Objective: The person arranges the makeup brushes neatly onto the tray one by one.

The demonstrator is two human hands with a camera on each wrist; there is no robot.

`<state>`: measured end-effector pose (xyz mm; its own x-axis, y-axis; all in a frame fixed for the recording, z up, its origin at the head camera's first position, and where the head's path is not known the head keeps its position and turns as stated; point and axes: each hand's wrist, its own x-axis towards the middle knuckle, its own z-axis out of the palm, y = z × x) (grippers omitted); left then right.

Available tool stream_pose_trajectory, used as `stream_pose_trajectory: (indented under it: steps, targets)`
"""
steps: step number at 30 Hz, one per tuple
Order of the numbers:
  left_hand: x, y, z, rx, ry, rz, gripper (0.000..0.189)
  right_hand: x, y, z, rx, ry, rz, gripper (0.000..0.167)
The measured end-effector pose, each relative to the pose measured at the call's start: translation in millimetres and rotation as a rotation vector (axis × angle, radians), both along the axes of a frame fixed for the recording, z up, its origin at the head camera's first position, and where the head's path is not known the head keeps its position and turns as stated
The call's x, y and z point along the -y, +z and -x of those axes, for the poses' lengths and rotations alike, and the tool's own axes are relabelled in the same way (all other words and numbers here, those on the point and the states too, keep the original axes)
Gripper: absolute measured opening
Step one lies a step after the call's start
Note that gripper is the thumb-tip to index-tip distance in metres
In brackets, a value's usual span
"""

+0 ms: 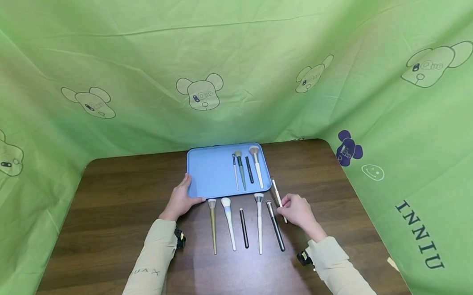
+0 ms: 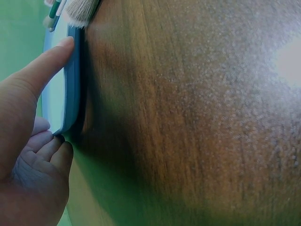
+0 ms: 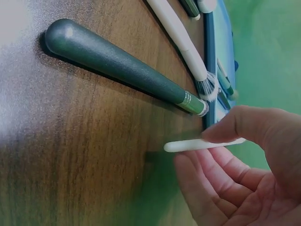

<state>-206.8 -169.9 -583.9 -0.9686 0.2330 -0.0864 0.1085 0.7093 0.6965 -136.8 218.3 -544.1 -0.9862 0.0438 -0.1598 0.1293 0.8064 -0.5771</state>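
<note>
A blue tray lies at the back of the table. My left hand grips its near left corner; in the left wrist view the thumb lies along the near rim and the fingers are bent against the side. Between thumb and fingers, my right hand pinches a slim white makeup brush just off the tray's near right corner. Seen from the right wrist, the white handle end points out over the wood. Beside it lies a black-handled makeup brush.
On the tray's right side lie several makeup brushes, among them a large white-handled one. A row in front of the tray includes a gold-handled brush, a white-and-blue one and a short dark one. Green cloth encloses the table.
</note>
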Motion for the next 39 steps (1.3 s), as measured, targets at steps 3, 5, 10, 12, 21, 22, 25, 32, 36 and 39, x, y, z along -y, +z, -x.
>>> stream_pose_trajectory:
  steps: [3,5,10,12,21,22,25,32,36,39]
  targets:
    - [0.2,0.1,0.4,-0.002,-0.001,0.001,0.104,0.4,-1.0,0.3,-0.028,-0.012,0.011,0.012]
    - [0.3,0.2,0.6,-0.006,-0.003,0.003,0.104,0.6,-1.7,0.5,-0.047,-0.016,0.018,0.011]
    - [0.0,1.2,0.7,-0.010,-0.005,0.005,0.104,2.4,-2.5,1.1,-0.071,-0.037,0.031,0.008]
    - [-0.2,1.6,0.8,-0.007,-0.005,0.001,0.104,3.4,-2.5,1.4,-0.082,-0.045,0.031,0.008]
    - [0.4,1.0,0.7,0.006,0.004,-0.008,0.104,7.2,-3.4,1.6,-0.115,-0.056,0.067,0.011]
    - [0.5,0.4,0.7,0.009,0.004,-0.009,0.104,7.7,-3.5,1.3,-0.115,-0.056,0.077,0.012]
    - [0.5,-0.9,0.7,0.021,0.009,-0.012,0.105,9.1,-4.4,1.5,-0.119,-0.054,0.098,0.016]
    - [0.5,-0.3,0.1,0.015,0.008,-0.015,0.104,11.9,-5.1,4.6,-0.119,-0.046,0.088,0.021]
    - [0.5,0.7,-0.6,0.011,0.005,-0.016,0.104,14.3,-4.4,6.2,-0.124,-0.044,0.091,0.027]
    - [0.5,0.6,-0.7,0.006,0.003,-0.017,0.103,17.0,-3.9,7.7,-0.133,-0.051,0.100,0.030]
